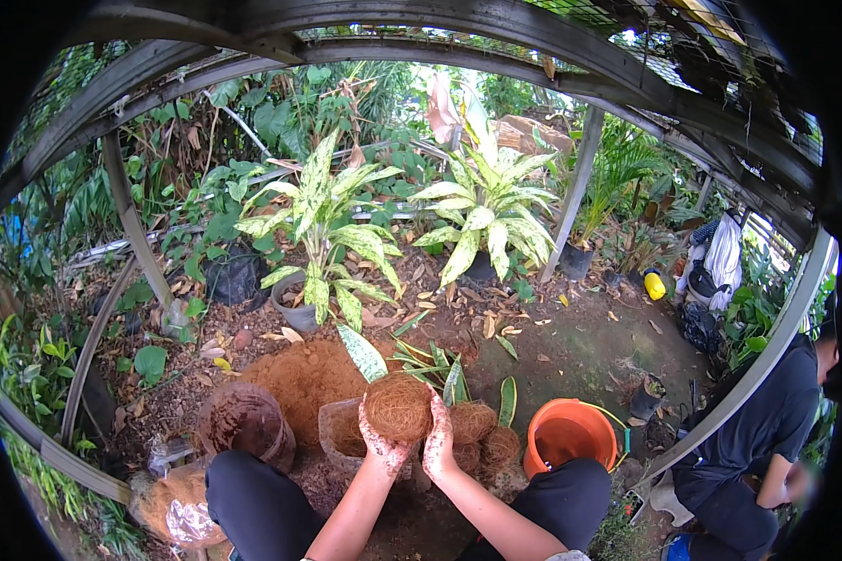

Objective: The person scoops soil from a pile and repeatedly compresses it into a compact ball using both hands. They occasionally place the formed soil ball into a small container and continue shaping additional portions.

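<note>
Between both palms I hold a round ball of brown coir fibre (398, 407), with a variegated leaf (362, 353) showing just behind it. My left hand (384, 443) cups the ball from the left and below, and my right hand (438, 436) presses its right side; both are smeared with soil. Several more fibre balls (499, 447) lie on the ground to the right of my right hand. Under and behind my left hand stands a clear plastic container (337, 428) with brown fibre in it. Cut snake plant leaves (455, 382) lie beyond the balls.
An orange bucket (574, 435) of brownish liquid stands right, a soil-stained clear tub (247, 426) left. Beyond lie a reddish soil heap (302, 379) and potted variegated plants (298, 301). A bag of fibre (179, 508) sits lower left. A person (751, 428) sits at far right beyond a metal post (744, 393).
</note>
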The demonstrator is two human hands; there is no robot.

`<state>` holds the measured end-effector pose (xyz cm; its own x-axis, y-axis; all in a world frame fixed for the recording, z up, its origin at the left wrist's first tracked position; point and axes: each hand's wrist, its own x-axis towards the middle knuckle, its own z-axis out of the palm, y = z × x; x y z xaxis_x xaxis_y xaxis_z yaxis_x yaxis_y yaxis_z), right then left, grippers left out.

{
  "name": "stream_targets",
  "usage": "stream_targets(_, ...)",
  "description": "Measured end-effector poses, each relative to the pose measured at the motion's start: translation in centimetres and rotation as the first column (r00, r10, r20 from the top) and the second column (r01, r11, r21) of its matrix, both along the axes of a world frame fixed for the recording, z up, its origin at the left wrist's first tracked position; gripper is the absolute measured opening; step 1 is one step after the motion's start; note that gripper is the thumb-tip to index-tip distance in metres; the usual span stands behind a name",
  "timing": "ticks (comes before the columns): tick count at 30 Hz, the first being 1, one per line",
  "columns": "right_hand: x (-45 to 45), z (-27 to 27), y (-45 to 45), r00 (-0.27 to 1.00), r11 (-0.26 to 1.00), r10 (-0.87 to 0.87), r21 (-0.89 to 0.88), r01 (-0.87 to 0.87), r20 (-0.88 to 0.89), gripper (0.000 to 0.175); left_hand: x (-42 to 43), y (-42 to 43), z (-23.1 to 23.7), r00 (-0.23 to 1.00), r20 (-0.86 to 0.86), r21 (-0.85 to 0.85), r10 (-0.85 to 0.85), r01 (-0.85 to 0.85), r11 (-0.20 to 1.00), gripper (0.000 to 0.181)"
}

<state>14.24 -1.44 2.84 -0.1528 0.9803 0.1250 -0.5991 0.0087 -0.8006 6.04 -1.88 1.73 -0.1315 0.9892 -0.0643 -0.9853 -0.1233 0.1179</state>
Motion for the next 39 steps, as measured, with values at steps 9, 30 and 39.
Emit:
stream_targets(9,0.6,0.3,1.2,0.962,0.963,0.264,-0.08,-0.258,0.076,0.062,-1.1,0.3,-0.1,0.998,0.008,0.062,0.055,-0.055,0.997,0.06)
stream_targets(30,4.9,2.0,4.1,0.688,0.98,0.034,0.11,-0.164,0.725,0.051,-3.3,0.0,-0.6,0.997,0.023,0.2,0.074,-0.077,0.977,0.061)
stream_targets(39,1.6,2.4,1.8,0.76,0.844,-0.183,0.496,-0.203,0.623,0.082,-1.2,-0.7,1.3,0.982,-0.182,0.019,0.048,-0.045,0.999,0.058)
